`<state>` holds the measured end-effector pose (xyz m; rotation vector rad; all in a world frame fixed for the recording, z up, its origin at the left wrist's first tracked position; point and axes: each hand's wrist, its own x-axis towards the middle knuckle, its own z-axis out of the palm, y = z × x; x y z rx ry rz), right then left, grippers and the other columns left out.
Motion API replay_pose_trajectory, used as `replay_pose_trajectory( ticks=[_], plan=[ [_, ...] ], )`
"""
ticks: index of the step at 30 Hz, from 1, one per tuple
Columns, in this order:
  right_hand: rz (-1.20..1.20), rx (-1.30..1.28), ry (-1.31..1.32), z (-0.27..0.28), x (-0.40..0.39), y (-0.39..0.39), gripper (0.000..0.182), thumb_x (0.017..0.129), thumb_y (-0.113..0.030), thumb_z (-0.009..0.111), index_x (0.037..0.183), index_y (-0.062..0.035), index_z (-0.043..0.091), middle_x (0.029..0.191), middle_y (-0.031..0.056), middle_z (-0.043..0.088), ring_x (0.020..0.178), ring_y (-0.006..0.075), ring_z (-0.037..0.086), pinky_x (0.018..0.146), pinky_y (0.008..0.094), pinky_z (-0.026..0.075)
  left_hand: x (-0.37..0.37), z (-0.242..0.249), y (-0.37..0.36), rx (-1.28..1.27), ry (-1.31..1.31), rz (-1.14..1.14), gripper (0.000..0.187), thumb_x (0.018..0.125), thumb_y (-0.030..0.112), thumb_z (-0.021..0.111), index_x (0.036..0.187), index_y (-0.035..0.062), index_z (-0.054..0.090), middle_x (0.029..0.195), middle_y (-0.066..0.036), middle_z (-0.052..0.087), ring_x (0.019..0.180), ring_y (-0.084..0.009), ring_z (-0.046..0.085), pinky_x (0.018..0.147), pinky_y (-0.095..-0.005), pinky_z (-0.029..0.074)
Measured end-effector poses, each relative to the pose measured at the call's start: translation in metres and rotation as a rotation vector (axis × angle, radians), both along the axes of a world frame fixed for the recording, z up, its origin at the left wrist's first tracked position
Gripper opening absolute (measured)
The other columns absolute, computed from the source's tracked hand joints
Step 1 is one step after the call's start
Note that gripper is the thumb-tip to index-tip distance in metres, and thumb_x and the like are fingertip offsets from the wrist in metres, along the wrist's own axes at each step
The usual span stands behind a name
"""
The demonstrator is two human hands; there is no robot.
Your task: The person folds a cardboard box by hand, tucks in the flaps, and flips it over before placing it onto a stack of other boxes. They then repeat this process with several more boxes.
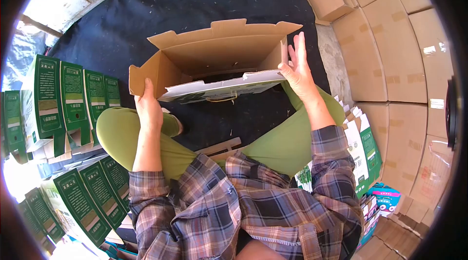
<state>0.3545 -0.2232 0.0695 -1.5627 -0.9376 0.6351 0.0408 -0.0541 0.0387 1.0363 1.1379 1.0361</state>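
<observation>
A cardboard box (222,51) with plain brown inner walls stands between my hands, its top flaps unfolded and its upper side open. Its near outer face is white and green, with a small cord handle (222,98). My left hand (147,109) grips the left wall near the front corner, thumb up against the brown flap; its other fingers are mostly hidden. On the right wall lies my right hand (300,75), fingers stretched upward along the outside and thumb at the near right corner. A dark gap shows low inside the box.
Rows of green printed boxes (73,96) stand at the left, with more (87,196) below them. Large brown cartons (360,55) are stacked along the right. White and green box pieces (363,150) stand beside my right knee. Black sheeting (122,13) covers the floor.
</observation>
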Motion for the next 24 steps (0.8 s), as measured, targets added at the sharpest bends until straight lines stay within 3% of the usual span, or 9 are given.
replay_pose_trajectory(
  ticks=[2,4,6,8,10,16,17,20,24],
  plan=[
    [0.013,-0.057,-0.025,0.007,-0.004,0.002,0.12,0.069,-0.043,0.081,0.15,-0.0159,-0.003,0.154,0.0228,0.009,0.14,0.0425,0.013,0.113,0.0489,0.016,0.001,0.004,-0.001,0.017,0.052,-0.008,0.042,0.098,0.024,0.046,0.131,-0.0023,0.045,0.123,-0.012,0.053,0.112,-0.0214,0.051,0.096,-0.0326,0.04],
    [0.019,-0.111,-0.093,0.009,-0.004,0.002,0.111,0.075,-0.037,0.077,0.151,-0.0134,0.0,0.153,0.0214,0.014,0.141,0.0388,0.015,0.113,0.0456,0.018,0.002,0.006,-0.002,-0.021,-0.026,0.02,0.041,0.099,0.022,0.045,0.131,-0.0026,0.044,0.124,-0.012,0.052,0.112,-0.0215,0.051,0.096,-0.0322,0.039],
    [0.077,0.118,-0.184,0.006,-0.003,0.004,0.091,0.085,-0.028,0.068,0.15,-0.01,0.007,0.151,0.0192,0.023,0.14,0.0311,0.021,0.112,0.0416,0.021,0.002,0.009,-0.002,-0.025,-0.001,0.019,0.04,0.099,0.022,0.046,0.131,-0.0018,0.044,0.124,-0.012,0.052,0.112,-0.0212,0.052,0.096,-0.0326,0.04],
    [-0.058,0.141,-0.048,0.007,-0.003,0.002,0.065,0.094,-0.021,0.054,0.148,-0.0071,0.021,0.144,0.0168,0.037,0.131,0.0246,0.04,0.107,0.0343,0.033,0.0,0.006,0.001,-0.03,0.024,0.021,0.039,0.098,0.021,0.047,0.131,-0.001,0.044,0.124,-0.011,0.053,0.112,-0.0209,0.052,0.096,-0.0331,0.04],
    [-0.247,0.228,0.004,0.004,0.011,0.0,0.044,0.099,-0.022,0.042,0.14,-0.0071,0.039,0.123,0.0136,0.056,0.102,0.0162,0.06,0.078,0.0284,0.053,-0.005,-0.005,0.01,-0.095,-0.238,0.063,0.04,0.097,0.02,0.05,0.131,0.0008,0.043,0.125,-0.011,0.052,0.112,-0.0211,0.052,0.096,-0.0347,0.041],
    [-0.374,0.133,-0.074,-0.016,0.025,0.004,0.051,0.091,-0.008,0.052,0.14,-0.0046,0.038,0.111,0.0107,0.06,0.085,0.0136,0.063,0.065,0.0258,0.053,-0.004,-0.009,0.009,-0.093,-0.267,0.105,0.039,0.095,0.02,0.055,0.128,0.0012,0.045,0.122,-0.011,0.054,0.111,-0.0209,0.054,0.095,-0.0342,0.042],
    [-0.383,0.044,0.173,-0.015,0.024,-0.003,0.049,0.089,-0.012,0.058,0.135,-0.0027,0.042,0.114,0.0107,0.06,0.091,0.0161,0.062,0.069,0.0291,0.053,-0.005,-0.008,0.008,-0.087,-0.254,0.091,0.039,0.095,0.02,0.055,0.127,0.0013,0.045,0.122,-0.011,0.054,0.112,-0.0207,0.053,0.095,-0.0342,0.042],
    [-0.328,-0.177,0.467,-0.027,0.039,-0.005,0.046,0.089,-0.018,0.062,0.13,-0.0031,0.046,0.117,0.0101,0.059,0.097,0.0195,0.061,0.074,0.0329,0.052,-0.007,-0.008,0.011,-0.094,-0.216,0.144,0.038,0.095,0.018,0.054,0.128,0.0004,0.046,0.123,-0.012,0.054,0.112,-0.0204,0.053,0.096,-0.0345,0.042],
    [-0.285,-0.093,0.461,-0.018,0.033,-0.009,0.043,0.09,-0.023,0.062,0.126,-0.0033,0.049,0.119,0.0099,0.058,0.101,0.0223,0.061,0.077,0.0379,0.053,-0.029,0.014,0.035,0.312,-0.048,0.12,0.043,0.095,0.01,0.051,0.136,0.0026,0.041,0.128,-0.015,0.051,0.103,-0.02,0.058,0.095,-0.0357,0.043]
  ],
)
